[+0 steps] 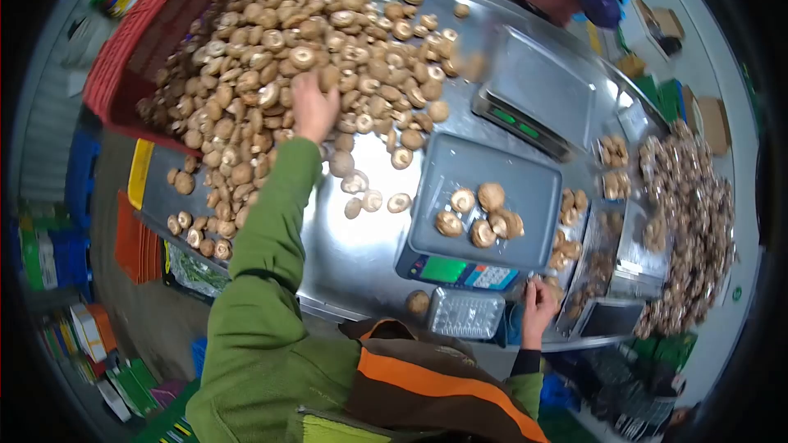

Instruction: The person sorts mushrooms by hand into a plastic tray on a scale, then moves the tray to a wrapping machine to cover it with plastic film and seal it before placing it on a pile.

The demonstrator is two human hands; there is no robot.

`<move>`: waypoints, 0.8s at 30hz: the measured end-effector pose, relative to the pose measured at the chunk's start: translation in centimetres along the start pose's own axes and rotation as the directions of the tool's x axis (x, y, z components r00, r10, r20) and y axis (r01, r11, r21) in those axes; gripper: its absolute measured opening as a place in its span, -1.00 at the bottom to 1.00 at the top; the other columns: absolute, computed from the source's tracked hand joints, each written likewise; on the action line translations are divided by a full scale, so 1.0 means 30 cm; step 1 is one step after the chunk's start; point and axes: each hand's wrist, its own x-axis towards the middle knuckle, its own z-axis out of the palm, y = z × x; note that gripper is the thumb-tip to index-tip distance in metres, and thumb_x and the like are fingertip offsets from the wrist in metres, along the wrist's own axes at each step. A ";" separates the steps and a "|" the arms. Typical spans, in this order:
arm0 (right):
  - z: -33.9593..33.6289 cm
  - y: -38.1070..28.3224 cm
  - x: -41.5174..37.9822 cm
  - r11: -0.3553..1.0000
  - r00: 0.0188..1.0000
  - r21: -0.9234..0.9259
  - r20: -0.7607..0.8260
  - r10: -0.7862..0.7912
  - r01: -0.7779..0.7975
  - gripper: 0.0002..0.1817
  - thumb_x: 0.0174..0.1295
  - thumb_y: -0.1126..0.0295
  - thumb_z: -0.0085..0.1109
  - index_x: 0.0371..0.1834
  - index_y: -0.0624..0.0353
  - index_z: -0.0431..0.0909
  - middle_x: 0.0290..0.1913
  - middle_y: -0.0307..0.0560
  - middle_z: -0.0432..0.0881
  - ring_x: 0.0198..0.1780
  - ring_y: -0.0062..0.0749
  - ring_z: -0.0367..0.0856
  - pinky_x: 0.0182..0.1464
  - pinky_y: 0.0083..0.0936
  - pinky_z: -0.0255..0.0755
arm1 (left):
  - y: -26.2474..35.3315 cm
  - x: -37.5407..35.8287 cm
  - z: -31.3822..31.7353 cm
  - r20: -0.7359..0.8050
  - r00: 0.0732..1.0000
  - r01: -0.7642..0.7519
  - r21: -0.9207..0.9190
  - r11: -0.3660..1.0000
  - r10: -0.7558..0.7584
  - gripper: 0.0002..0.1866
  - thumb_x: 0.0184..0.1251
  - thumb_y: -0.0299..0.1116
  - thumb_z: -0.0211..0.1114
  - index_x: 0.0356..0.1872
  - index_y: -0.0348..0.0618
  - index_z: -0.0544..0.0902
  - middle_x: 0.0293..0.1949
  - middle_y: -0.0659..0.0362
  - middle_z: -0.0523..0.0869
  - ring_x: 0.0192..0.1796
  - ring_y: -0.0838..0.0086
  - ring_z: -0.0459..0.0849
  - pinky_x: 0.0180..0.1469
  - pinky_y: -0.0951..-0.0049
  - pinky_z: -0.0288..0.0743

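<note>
My left hand [314,108] reaches into a big heap of brown-capped mushrooms [263,41], its fingers closed around a mushroom [329,78] at the tips. Low on the right, my right hand [538,308] is by the near corner of a digital scale [443,269], fingers pinched together; what they hold, if anything, I cannot make out. Just beyond those fingertips lies a mushroom [553,288]. Several mushrooms [490,197] sit on the scale's grey pan [525,166]. In front of the scale is a clear plastic punnet [466,313], with one mushroom [418,303] to its left.
A red crate [123,74] lies tipped at the heap's left. Behind my scale is a second scale [542,82]; a co-worker's purple sleeve [597,0] shows beyond. Packed mushroom trays [566,234] and a pile of wrapped packs [689,221] are at right. The metal table [345,267] ends near my body.
</note>
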 end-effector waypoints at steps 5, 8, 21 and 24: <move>-0.018 0.052 -0.044 1.000 0.997 -0.007 -0.078 -0.007 0.007 -0.83 0.33 0.43 0.16 -0.17 0.34 0.61 -0.38 -0.21 0.64 -0.34 -0.65 0.59 -0.25 -0.65 0.45 | 0.007 0.090 0.067 0.189 0.958 0.143 0.332 0.932 -0.214 -0.34 -0.03 0.06 0.40 0.07 -0.17 0.58 0.04 -0.11 0.58 0.11 -0.04 0.50 0.15 0.06 0.41; -0.054 0.067 -0.086 1.000 0.991 0.004 -0.129 0.022 -0.021 -0.82 0.33 0.42 0.17 -0.17 0.34 0.62 -0.41 -0.21 0.64 -0.36 -0.65 0.60 -0.28 -0.66 0.44 | 0.055 0.075 0.035 0.092 0.962 0.250 0.073 0.966 -0.256 -0.39 -0.08 0.02 0.45 -0.06 -0.21 0.64 -0.05 -0.11 0.63 0.06 0.07 0.55 0.15 0.13 0.41; -0.079 0.068 -0.130 0.999 0.988 0.053 -0.153 0.018 -0.010 -0.81 0.33 0.42 0.16 -0.14 0.33 0.62 -0.36 -0.18 0.67 -0.34 -0.60 0.63 -0.24 -0.65 0.47 | 0.797 -0.476 -0.244 0.404 0.756 -0.185 -0.623 0.760 0.515 -0.51 0.00 -0.32 0.45 -0.01 -0.29 0.59 -0.10 0.00 0.60 0.04 0.09 0.50 0.13 0.22 0.39; -0.111 0.105 -0.162 1.000 0.986 0.013 -0.165 0.025 -0.024 -0.82 0.34 0.42 0.15 -0.14 0.33 0.61 -0.33 -0.18 0.67 -0.34 -0.60 0.62 -0.24 -0.64 0.47 | 0.723 -0.480 -0.251 0.376 0.862 -0.018 -0.648 0.762 0.341 -0.56 0.07 -0.34 0.43 0.00 -0.26 0.61 -0.08 0.04 0.62 0.03 0.19 0.56 0.09 0.25 0.45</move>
